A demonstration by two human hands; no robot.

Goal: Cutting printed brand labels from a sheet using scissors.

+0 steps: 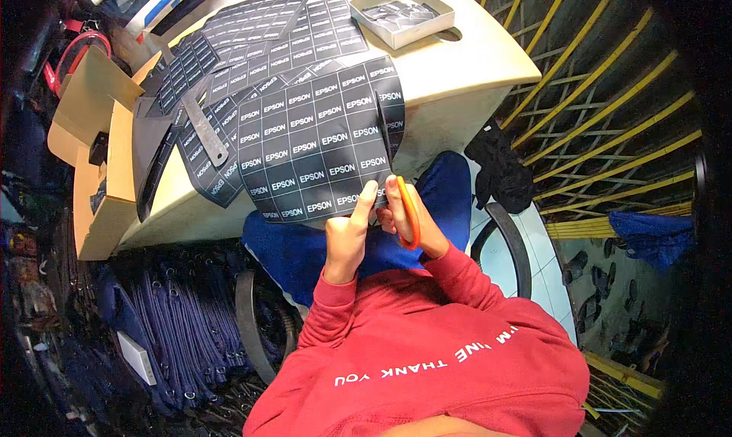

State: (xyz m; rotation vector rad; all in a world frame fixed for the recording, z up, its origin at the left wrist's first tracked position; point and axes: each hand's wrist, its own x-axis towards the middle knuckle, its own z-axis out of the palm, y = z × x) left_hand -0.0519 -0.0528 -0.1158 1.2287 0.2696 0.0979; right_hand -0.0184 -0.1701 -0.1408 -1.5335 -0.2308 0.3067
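Note:
A black sheet (309, 144) printed with a white grid of repeated lettering hangs over the near edge of the table. My left hand (347, 239) pinches its lower right edge, thumb on top. Close beside it, my right hand (428, 230) is closed around the orange handle of a pair of scissors (409, 212). A narrow slit runs up the sheet's right side above the scissors; the blades are hard to make out. More printed sheets (263, 27) lie spread and overlapping behind. A steel ruler (204, 130) rests on the sheets to the left.
A shallow open box (408, 35) with small dark pieces in it stands at the table's far right. An open cardboard box (120, 159) stands at the left edge. Blue straps (183, 326) hang below at left. A yellow metal grille (610, 124) rises at right.

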